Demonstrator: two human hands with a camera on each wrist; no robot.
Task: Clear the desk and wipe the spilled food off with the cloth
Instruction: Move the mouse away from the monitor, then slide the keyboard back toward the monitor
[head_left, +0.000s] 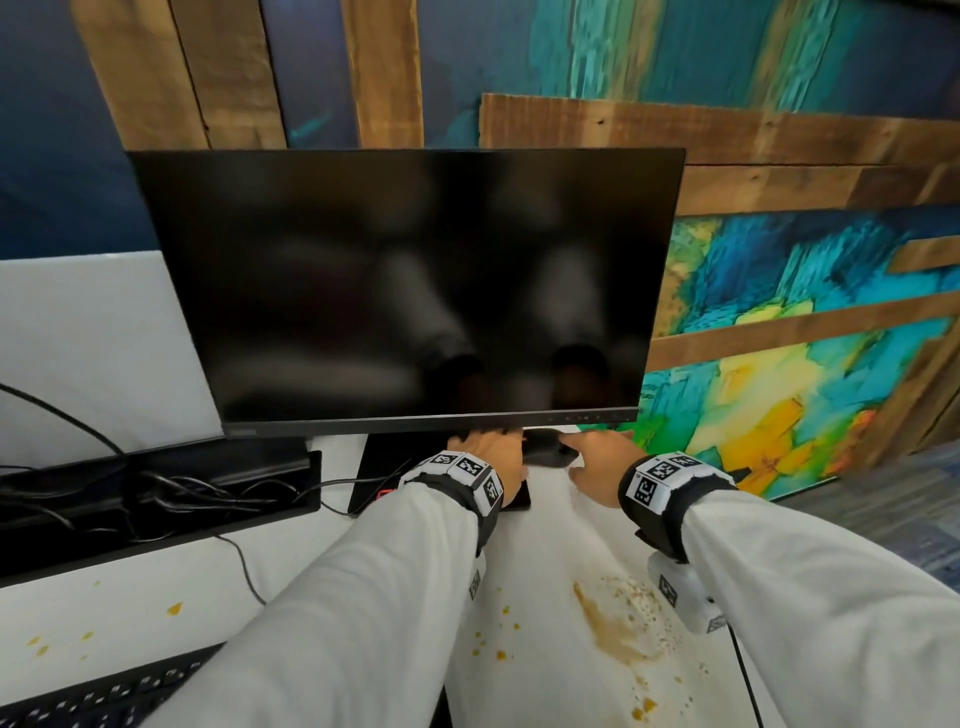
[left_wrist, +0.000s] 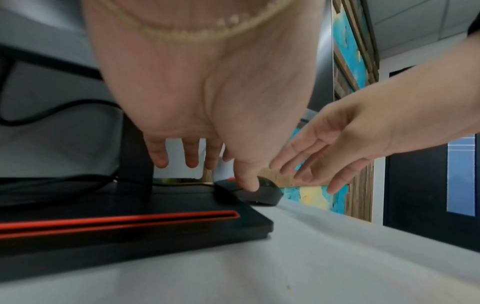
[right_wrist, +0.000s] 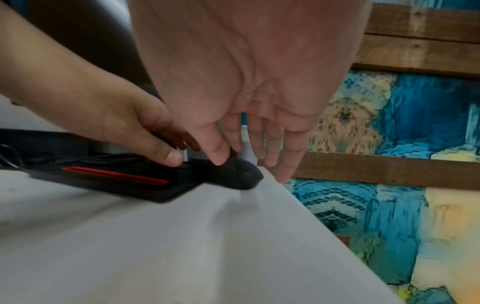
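A black computer mouse (head_left: 548, 452) lies at the right corner of the monitor's black base (left_wrist: 130, 222), under the screen's lower edge. My left hand (head_left: 488, 452) reaches under the screen; in the left wrist view its fingers (left_wrist: 191, 160) hang straight and the thumb touches the mouse (left_wrist: 262, 192). My right hand (head_left: 592, 457) hovers open to the right of the mouse, and in the right wrist view its index fingertip (right_wrist: 219, 160) meets the mouse (right_wrist: 239, 176). Neither hand grips anything. A brown food smear with crumbs (head_left: 618, 618) spreads over the white desk (head_left: 540, 530) under my right forearm.
A large dark monitor (head_left: 405, 291) stands right in front. A black cable tray (head_left: 156, 499) with tangled cords lies on the left, and a black keyboard (head_left: 104, 696) at the bottom left. Yellow drops (head_left: 174, 608) dot the left desk. The desk's right edge (right_wrist: 324, 222) is close.
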